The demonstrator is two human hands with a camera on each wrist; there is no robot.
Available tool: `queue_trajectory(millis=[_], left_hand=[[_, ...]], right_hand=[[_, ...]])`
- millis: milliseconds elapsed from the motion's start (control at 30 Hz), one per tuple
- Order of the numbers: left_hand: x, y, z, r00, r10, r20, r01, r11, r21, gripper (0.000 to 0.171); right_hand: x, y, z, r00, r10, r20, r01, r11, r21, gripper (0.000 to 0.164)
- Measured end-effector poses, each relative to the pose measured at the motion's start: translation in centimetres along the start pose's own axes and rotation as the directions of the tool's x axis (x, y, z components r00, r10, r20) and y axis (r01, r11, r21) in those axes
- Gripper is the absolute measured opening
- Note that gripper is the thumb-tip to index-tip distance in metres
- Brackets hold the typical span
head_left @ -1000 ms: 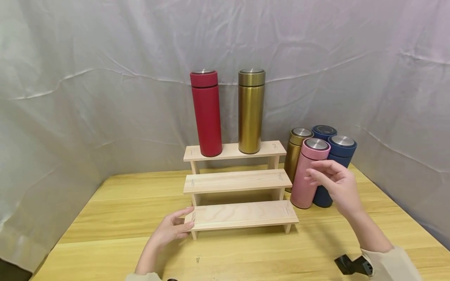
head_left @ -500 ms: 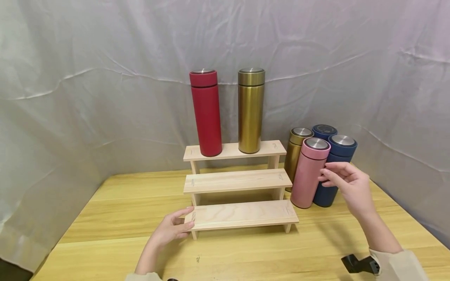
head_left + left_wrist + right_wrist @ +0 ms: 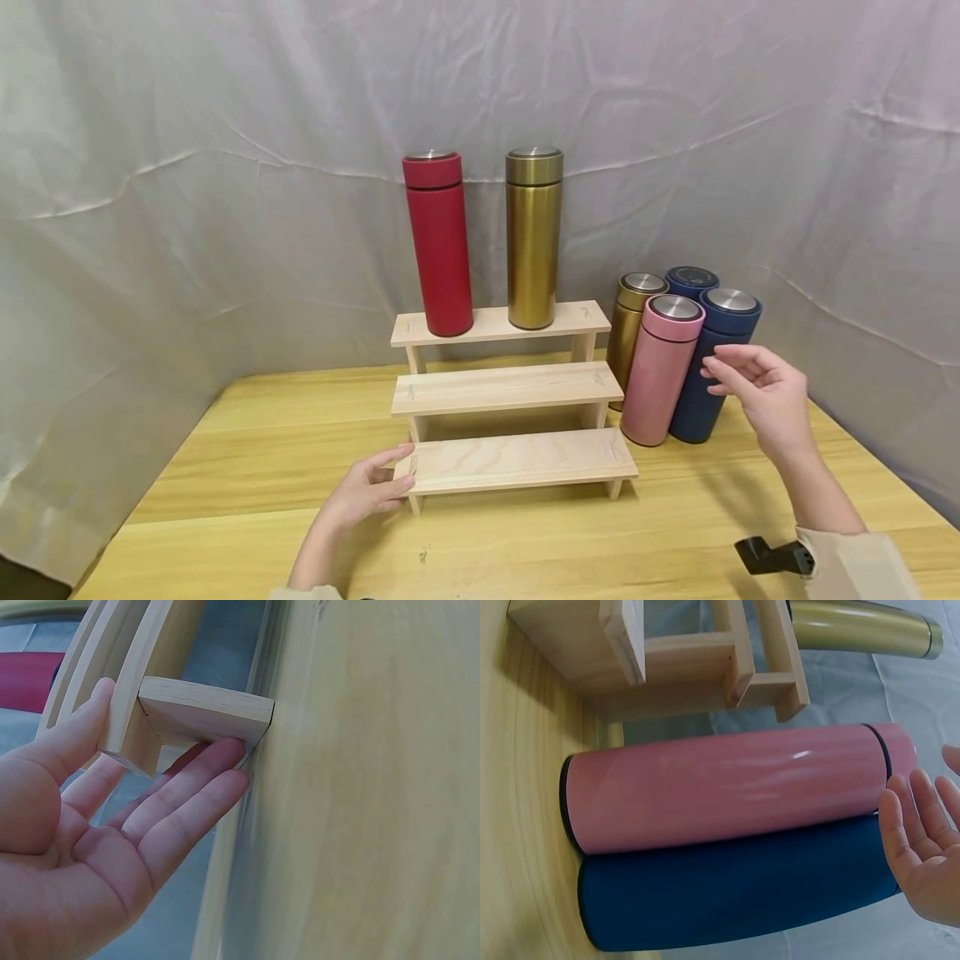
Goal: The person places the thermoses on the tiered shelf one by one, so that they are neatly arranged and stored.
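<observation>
A three-step wooden display shelf stands on the table. My left hand grips the left end of its lowest step; in the left wrist view the thumb lies against the board and the other fingers reach to the leg. A red thermos bottle and a gold thermos bottle stand upright on the top step. My right hand hovers with nothing in it, fingers loosely bent, in front of a blue thermos bottle. Left of that stands a pink thermos bottle; in the right wrist view the two stand close together.
Behind the pink bottle are a shorter gold thermos bottle and a second blue thermos bottle, mostly hidden. Grey cloth hangs around the back and sides of the wooden table.
My right hand has moved to the right, from in front of the pink bottle to in front of the blue one. The left hand, shelf and bottles have stayed in place.
</observation>
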State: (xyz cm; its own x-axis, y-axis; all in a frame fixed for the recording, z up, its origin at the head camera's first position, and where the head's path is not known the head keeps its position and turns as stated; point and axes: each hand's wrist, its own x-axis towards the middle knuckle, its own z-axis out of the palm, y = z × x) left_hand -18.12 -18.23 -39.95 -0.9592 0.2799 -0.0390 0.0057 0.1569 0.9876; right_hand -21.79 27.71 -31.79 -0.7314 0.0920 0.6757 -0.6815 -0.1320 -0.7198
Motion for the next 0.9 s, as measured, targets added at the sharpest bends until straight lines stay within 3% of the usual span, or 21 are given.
queue_trajectory(millis=[300,633,800,900], left_hand=[[0.0,0.0,0.0,1.000,0.005,0.001,-0.005,1.000,0.007,0.058],[-0.1,0.0,0.0,1.000,0.001,0.005,-0.001,1.000,0.007,0.058],[0.0,0.1,0.1,1.000,-0.009,-0.004,0.009,1.000,-0.005,0.058],[0.0,0.0,0.0,1.000,-0.006,-0.006,0.006,1.000,-0.003,0.058]], right_hand=[[0.3,0.2,-0.8,0.994,-0.002,-0.105,-0.003,0.999,-0.044,0.015],[0.6,0.8,-1.6,0.965,0.008,-0.262,-0.025,0.998,-0.065,0.021],[1.1,4.3,-4.8,0.957,-0.050,-0.286,0.028,0.996,-0.080,0.034],[1.6,6.9,-7.3,0.946,-0.049,-0.321,-0.002,0.987,-0.159,0.040]])
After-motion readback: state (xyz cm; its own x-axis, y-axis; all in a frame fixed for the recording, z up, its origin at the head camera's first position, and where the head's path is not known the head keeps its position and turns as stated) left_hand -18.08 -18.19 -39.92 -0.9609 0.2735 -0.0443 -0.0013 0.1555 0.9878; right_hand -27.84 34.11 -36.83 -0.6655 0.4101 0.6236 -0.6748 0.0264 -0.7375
